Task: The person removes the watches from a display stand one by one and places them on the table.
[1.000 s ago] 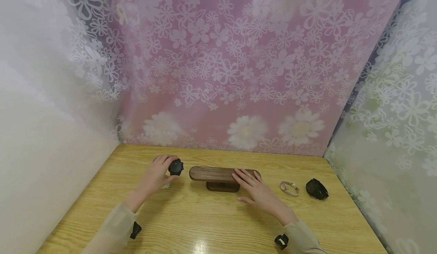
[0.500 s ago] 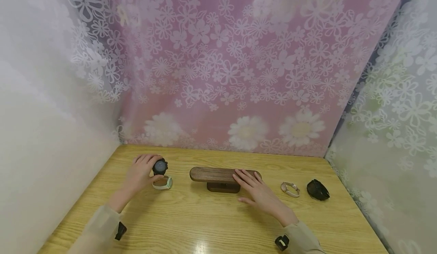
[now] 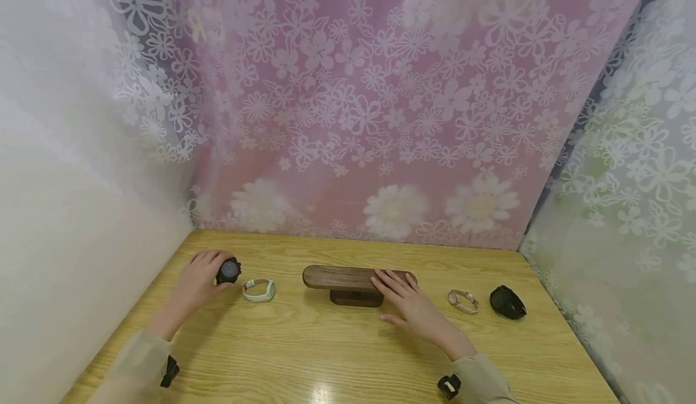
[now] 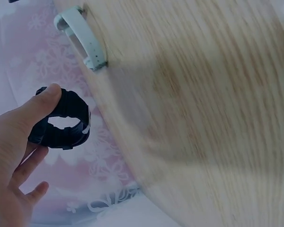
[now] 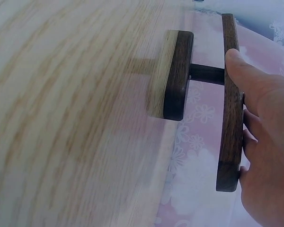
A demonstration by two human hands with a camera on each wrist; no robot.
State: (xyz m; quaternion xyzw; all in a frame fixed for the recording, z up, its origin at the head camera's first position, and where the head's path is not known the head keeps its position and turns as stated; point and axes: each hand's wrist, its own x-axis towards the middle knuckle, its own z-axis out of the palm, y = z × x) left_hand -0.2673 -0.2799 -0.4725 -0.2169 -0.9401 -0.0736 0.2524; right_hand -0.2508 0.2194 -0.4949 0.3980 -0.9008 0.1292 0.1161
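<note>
At the left of the table, my left hand (image 3: pixel 197 278) pinches a black wristwatch (image 3: pixel 229 270) between thumb and fingers. The left wrist view shows the closed loop of that black watch (image 4: pixel 66 139), held above the tabletop. A pale mint-green wristwatch (image 3: pixel 260 290) lies on the table just right of this hand. In the middle stands a dark wooden watch stand (image 3: pixel 337 277), a rounded bar on a short post and base. My right hand (image 3: pixel 415 313) rests with straight fingers on the right part of its bar (image 5: pixel 231 127).
Right of the stand a pink-and-white wristwatch (image 3: pixel 463 301) lies on the wooden table (image 3: pixel 304 349). Beyond it is a black wristwatch or strap (image 3: pixel 507 302). A pink floral curtain (image 3: pixel 353 120) hangs behind the table, with pale curtains at both sides.
My left hand has carried the black watch leftward, past the mint-green watch, which now shows whole. My right hand has stayed on the stand.
</note>
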